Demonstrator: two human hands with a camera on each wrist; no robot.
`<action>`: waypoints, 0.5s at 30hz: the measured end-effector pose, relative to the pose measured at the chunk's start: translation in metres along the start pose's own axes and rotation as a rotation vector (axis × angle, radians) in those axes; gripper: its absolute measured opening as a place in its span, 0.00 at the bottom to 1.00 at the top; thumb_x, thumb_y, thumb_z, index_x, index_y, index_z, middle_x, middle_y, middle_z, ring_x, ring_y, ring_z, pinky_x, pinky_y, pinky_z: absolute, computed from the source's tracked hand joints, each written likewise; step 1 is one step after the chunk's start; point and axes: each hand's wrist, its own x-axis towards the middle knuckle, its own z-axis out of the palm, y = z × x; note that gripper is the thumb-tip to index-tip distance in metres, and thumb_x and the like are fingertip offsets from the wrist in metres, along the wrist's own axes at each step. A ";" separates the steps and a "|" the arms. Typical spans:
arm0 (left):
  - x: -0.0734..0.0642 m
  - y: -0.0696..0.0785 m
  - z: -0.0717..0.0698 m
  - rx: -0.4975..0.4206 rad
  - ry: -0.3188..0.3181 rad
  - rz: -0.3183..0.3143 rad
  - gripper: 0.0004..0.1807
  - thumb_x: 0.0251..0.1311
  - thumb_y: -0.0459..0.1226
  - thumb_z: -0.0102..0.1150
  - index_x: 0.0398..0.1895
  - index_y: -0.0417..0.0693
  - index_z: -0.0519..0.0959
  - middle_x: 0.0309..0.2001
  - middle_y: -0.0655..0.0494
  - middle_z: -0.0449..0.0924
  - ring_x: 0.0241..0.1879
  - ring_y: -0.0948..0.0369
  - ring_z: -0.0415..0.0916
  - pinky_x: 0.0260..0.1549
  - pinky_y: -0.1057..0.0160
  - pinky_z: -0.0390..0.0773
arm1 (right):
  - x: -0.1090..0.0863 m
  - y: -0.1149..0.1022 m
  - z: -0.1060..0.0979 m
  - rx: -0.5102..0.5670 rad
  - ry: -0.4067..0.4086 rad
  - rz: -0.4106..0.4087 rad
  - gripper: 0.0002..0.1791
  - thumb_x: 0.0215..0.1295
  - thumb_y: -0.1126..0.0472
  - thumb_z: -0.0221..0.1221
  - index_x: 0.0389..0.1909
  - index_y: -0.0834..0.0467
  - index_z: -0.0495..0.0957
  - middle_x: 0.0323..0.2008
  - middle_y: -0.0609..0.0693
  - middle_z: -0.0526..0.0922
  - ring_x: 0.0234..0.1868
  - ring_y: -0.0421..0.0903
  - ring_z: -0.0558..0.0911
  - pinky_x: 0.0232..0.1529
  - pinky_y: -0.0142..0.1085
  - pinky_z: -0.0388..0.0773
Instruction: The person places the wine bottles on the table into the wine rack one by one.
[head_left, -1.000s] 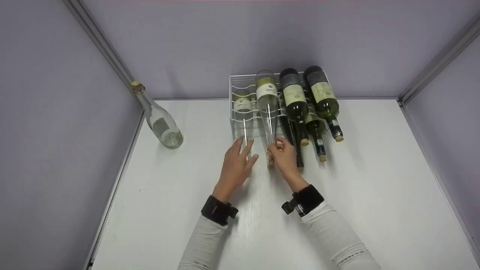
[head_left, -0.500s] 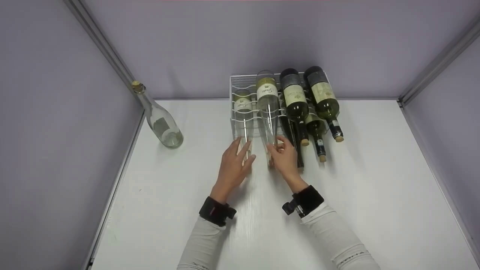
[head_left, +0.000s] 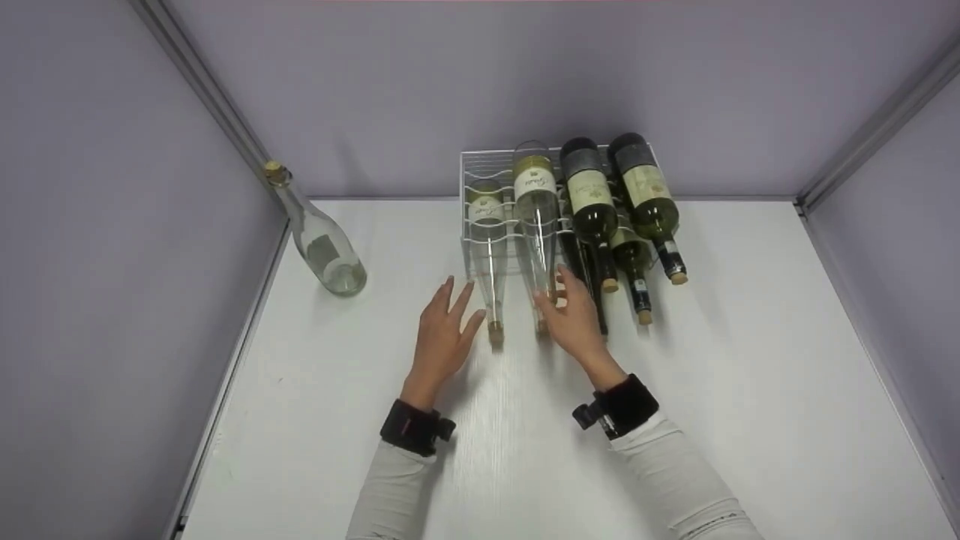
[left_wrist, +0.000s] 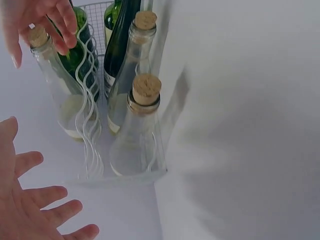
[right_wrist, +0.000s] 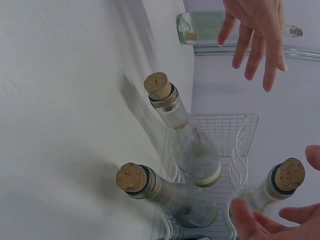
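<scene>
My left hand point(head_left: 441, 337) has its fingers spread just left of a clear corked bottle point(head_left: 491, 251) lying in the lower tier of a white wire rack point(head_left: 480, 159). A gap shows between them. My right hand point(head_left: 576, 319) is beside the neck of a clear bottle point(head_left: 535, 202) in the upper tier. In the right wrist view, loose fingers point(right_wrist: 245, 217) lie around that bottle's cork point(right_wrist: 290, 174), without a visible grip. A second clear bottle point(left_wrist: 122, 90) lies in the lower tier, mostly hidden from above. Every neck in the rack points toward me.
Two dark wine bottles point(head_left: 591, 187) lie in the upper tier's right half, with a green bottle point(head_left: 634, 255) and a dark bottle point(head_left: 579, 259) below them. A clear corked bottle point(head_left: 328, 251) stands upright on the white table point(head_left: 300, 420) at the left. Walls enclose three sides.
My left hand has moved left, off the lower clear bottle's neck, and its cork now shows. The right hand has loosened from the upper clear bottle's neck. The bottles have stayed in place.
</scene>
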 end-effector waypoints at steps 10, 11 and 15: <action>-0.004 -0.031 -0.015 0.013 0.063 -0.097 0.32 0.73 0.53 0.45 0.74 0.48 0.63 0.73 0.38 0.56 0.71 0.43 0.55 0.64 0.40 0.58 | -0.005 -0.015 -0.008 -0.183 -0.034 -0.150 0.41 0.69 0.47 0.60 0.74 0.62 0.57 0.71 0.63 0.58 0.70 0.60 0.60 0.67 0.53 0.60; -0.004 -0.034 -0.017 0.014 0.065 -0.112 0.32 0.73 0.53 0.45 0.74 0.48 0.62 0.73 0.38 0.55 0.71 0.43 0.54 0.65 0.40 0.58 | -0.005 -0.016 -0.008 -0.189 -0.031 -0.169 0.41 0.69 0.46 0.60 0.74 0.62 0.58 0.70 0.62 0.59 0.70 0.60 0.61 0.67 0.53 0.60; -0.005 -0.049 -0.026 0.011 0.072 -0.179 0.33 0.73 0.54 0.44 0.75 0.48 0.61 0.73 0.38 0.54 0.71 0.43 0.53 0.65 0.40 0.56 | -0.006 -0.023 -0.008 -0.207 -0.026 -0.216 0.40 0.67 0.46 0.61 0.73 0.61 0.59 0.69 0.62 0.61 0.69 0.59 0.62 0.66 0.53 0.61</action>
